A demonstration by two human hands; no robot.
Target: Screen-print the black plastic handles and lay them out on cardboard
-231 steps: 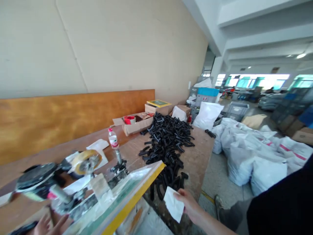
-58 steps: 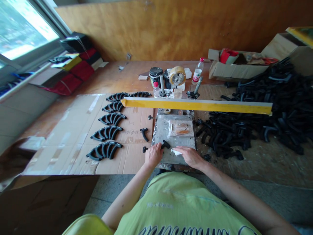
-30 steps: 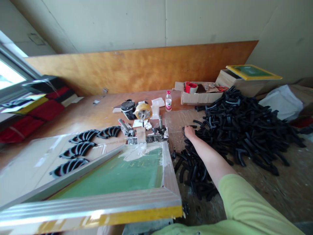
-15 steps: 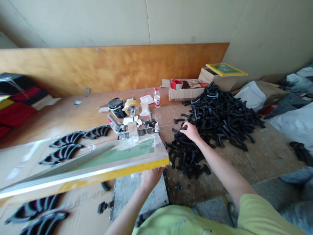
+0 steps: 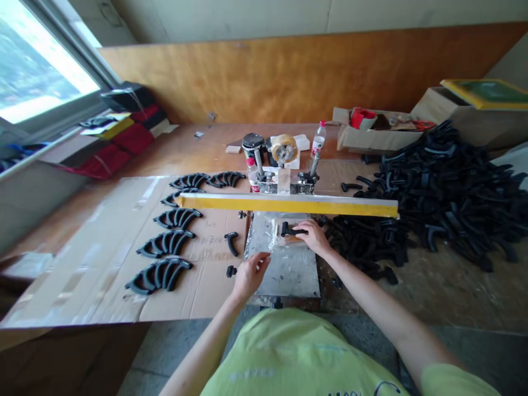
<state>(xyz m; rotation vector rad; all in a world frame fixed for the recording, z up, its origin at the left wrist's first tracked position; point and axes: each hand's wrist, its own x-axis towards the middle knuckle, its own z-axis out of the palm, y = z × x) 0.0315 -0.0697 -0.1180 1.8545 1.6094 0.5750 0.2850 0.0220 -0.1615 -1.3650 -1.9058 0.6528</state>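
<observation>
My right hand is closed on a black curved plastic handle, which lies at a small block on the grey metal plate. Over the plate's left edge is my left hand, its fingers loosely bent and apart, with nothing in them. Above both hands, a yellow-edged screen printing frame is raised and seen nearly edge-on, joined to a metal clamp behind it. A single black handle rests on the cardboard to the left of the plate.
A big heap of black handles covers the right side. Fanned rows of handles lie on the cardboard sheet. Behind the frame stand a black tub, a tape roll, a bottle and an open carton.
My right hand has come from the heap to the plate with a handle. My left hand has left the frame's underside. The view has turned left, and the frame now appears level.
</observation>
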